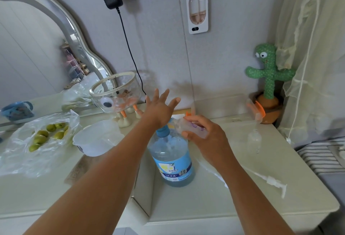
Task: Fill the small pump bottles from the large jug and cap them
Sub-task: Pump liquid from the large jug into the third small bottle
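The large jug (172, 160) stands upright on the pale table (205, 203), near the middle, with its blue cap (162, 132) on and pale blue liquid showing through its wall. The left hand (160, 107) hovers just beyond the cap, palm down and fingers spread wide, holding nothing. Its wrist crosses in front of the cap, so I cannot tell whether it touches it.

The right hand (205, 137) has its fingers curled round a small bottle (190, 127), clear and apparently empty. It is held tipped on its side just right of the jug's neck, above the jug's shoulder. A second small bottle (253, 139) stands upright further right, well apart from the jug. A white pump head (274, 181) with its tube lies loose on the near right of the table. A bag of green fruit (43, 135) sits at the left.

By my reading the task is at its opening: no filling looks done, since the jug is capped and both small bottles look clear. The next move calls for the left hand to close on the blue cap and unscrew it. The small bottle then wants turning upright and steadying, as a heavy, full jug will pour in a rush into so narrow a neck
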Tool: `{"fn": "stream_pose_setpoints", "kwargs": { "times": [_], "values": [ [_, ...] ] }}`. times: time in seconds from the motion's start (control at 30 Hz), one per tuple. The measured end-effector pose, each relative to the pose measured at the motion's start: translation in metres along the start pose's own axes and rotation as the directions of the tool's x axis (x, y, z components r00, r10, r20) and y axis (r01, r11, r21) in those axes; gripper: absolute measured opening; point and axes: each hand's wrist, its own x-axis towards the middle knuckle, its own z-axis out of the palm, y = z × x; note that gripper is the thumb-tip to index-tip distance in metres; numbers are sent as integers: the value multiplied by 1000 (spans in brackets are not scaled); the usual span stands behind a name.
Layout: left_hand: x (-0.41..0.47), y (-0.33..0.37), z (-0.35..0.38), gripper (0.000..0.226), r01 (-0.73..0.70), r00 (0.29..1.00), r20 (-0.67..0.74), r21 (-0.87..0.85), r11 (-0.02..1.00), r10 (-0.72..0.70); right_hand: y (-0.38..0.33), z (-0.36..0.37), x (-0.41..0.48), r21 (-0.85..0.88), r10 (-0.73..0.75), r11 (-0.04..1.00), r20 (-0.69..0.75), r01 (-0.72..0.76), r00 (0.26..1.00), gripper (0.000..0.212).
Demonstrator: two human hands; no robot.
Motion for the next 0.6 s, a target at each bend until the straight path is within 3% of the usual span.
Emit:
{"fn": "stream_pose_setpoints", "kwargs": {
  "times": [0.2, 0.3, 0.37, 0.5, 0.6],
  "values": [
    [-9, 8, -1, 53, -65, 998, -9, 56, 996, 66, -1, -2, -3, -29, 3, 1000, 10, -3, 1000, 32],
    [-8, 8, -5, 53, 25, 999, 31, 41, 999, -26, -6, -6, -5, -19, -5, 1000, 11, 5, 1000, 34],
    [-9, 8, -12, 73, 72, 997, 43, -3, 997, -71, -9, -6, -6, -2, -1, 1000, 6, 1, 1000, 33],
    [-15, 13, -13, 52, -73, 996, 60, 32, 997, 71, -9, -5, -8, 9, -1, 1000, 7, 1, 1000, 35],
    [-10, 6, -11, 65, -102, 992, 77, 62, 993, 97, -7, -4, -7, 24, 5, 1000, 3, -5, 1000, 36]
  ]
}}
